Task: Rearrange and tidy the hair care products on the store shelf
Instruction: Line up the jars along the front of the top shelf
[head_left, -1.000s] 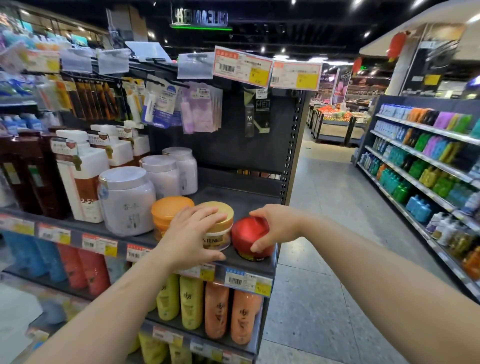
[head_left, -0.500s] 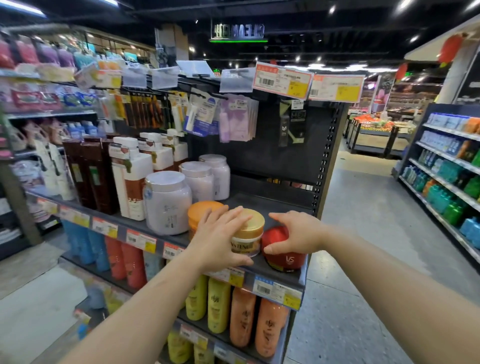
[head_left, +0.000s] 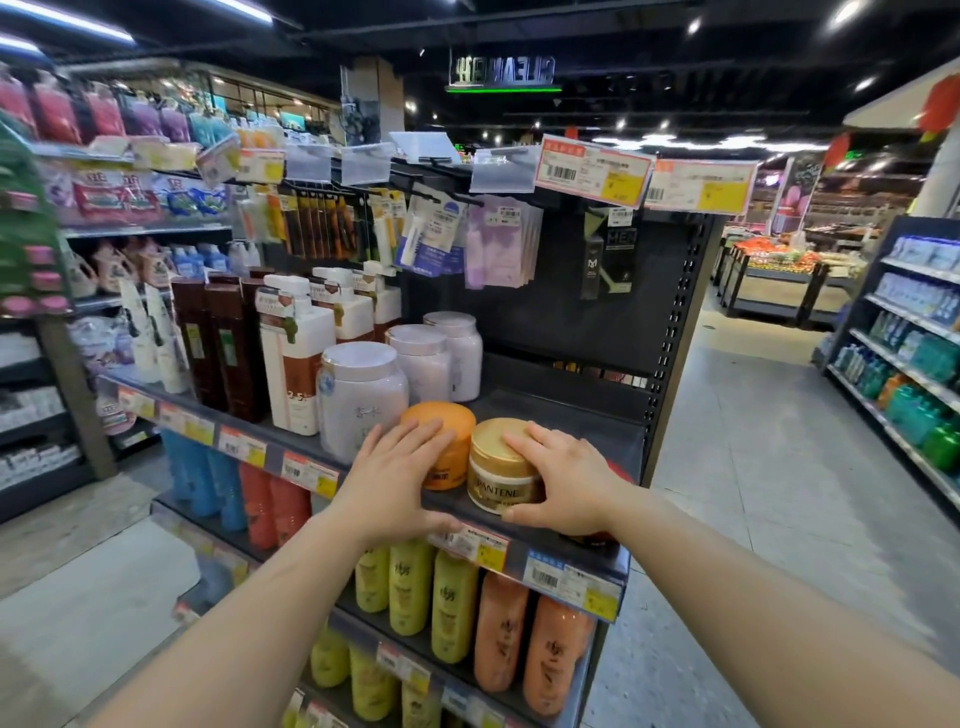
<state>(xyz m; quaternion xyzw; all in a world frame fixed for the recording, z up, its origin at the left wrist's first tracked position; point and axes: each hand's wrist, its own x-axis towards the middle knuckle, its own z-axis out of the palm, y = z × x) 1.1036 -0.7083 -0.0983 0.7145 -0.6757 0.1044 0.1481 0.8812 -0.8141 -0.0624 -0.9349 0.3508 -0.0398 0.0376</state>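
1. Supermarket aisle under a dark ceiling with spot lights; a dark end shelf (head_left: 566, 421) carries hair care goods, with hanging packets above and price tags along its front edge.
2. On that shelf, from left to right, stand brown bottles (head_left: 223, 348), white pump bottles (head_left: 298, 358), three white tubs (head_left: 363, 400), then an orange jar (head_left: 441, 441) and a gold jar (head_left: 501, 467) near the front edge.
3. A red jar (head_left: 621, 467) sits just right of the gold one, mostly hidden behind the right hand, so its exact place cannot be told.
4. The left hand (head_left: 392, 483) lies against the near side of the orange jar, fingers spread and fairly straight on its lid and wall, thumb low by the shelf edge.
5. The right hand (head_left: 569, 478) clasps the gold jar: fingers curl over the lid, thumb presses the label side low down.
6. Both forearms reach forward from the near corners, hands just beside each other, each on its own jar.
7. The step in hand looks like lining up the small jars in the front row.
8. Next, it seems, the gold jar wants sliding snug beside the orange one, label facing out, while the left hand steadies the orange jar against tipping or nudging the tubs.
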